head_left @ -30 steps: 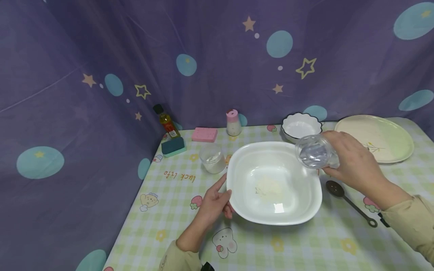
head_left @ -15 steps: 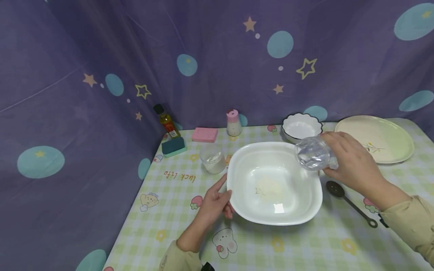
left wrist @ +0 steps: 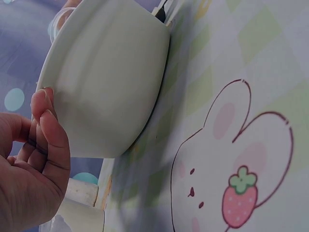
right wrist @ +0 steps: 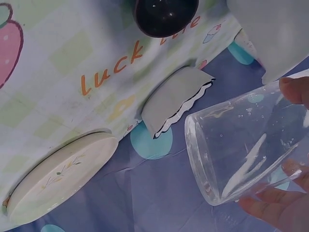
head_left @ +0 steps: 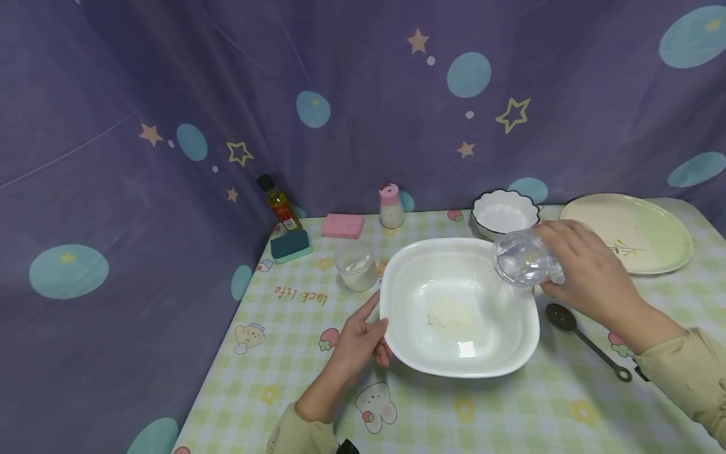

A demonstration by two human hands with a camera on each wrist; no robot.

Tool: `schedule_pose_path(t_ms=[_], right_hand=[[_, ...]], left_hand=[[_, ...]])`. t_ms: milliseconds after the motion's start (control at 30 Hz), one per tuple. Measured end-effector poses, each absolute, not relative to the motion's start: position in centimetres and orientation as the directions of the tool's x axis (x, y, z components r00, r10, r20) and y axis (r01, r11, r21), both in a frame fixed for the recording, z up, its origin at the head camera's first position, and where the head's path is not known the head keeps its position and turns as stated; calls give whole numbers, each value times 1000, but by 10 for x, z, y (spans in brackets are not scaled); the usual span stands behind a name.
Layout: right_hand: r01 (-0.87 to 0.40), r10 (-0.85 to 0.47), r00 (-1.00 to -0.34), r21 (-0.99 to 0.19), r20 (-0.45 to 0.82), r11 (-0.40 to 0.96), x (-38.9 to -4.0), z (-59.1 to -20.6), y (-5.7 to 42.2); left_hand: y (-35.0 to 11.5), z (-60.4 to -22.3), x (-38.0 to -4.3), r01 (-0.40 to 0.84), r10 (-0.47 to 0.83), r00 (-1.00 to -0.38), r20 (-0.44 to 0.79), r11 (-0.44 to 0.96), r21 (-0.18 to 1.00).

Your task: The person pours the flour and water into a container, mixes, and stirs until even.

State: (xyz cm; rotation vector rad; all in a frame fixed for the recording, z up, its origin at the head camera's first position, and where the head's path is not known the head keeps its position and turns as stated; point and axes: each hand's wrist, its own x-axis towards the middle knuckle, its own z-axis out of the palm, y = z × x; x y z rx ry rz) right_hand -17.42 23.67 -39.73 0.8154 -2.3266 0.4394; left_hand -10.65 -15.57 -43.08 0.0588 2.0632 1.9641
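Note:
A white basin (head_left: 505, 340) with a small patch of pale powder (head_left: 450, 315) on its bottom stands at the middle of the table. My left hand (head_left: 357, 343) holds its left rim, thumb at the edge; in the left wrist view the fingers (left wrist: 57, 145) are curled beside the basin wall (left wrist: 106, 82). My right hand (head_left: 590, 271) grips a clear glass (head_left: 524, 258) with clear liquid inside. Tilted left, the glass has its mouth over the basin's right rim. In the right wrist view, fingers and thumb lie around the glass (right wrist: 241, 140).
Left of the basin stands a clear cup (head_left: 356, 268) of white powder. Behind are a sponge (head_left: 290, 246), oil bottle (head_left: 280, 205), pink sponge (head_left: 343, 226), pink-topped shaker (head_left: 391, 208), scalloped bowl (head_left: 505, 214) and oval plate (head_left: 652, 233). A dark spoon (head_left: 590, 343) lies right.
The glass has tipped slightly further with its mouth a little lower, and the liquid in it has shifted. The left hand and the basin have stayed in place.

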Motion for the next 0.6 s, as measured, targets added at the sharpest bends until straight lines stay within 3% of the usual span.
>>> schedule_pose_path(t_ms=[600], right_hand=[[-653, -454, -606, -82, 653, 753, -174, -398, 237]], left_hand=[[-156, -431, -107, -173, 225, -956, -187, 81, 982]])
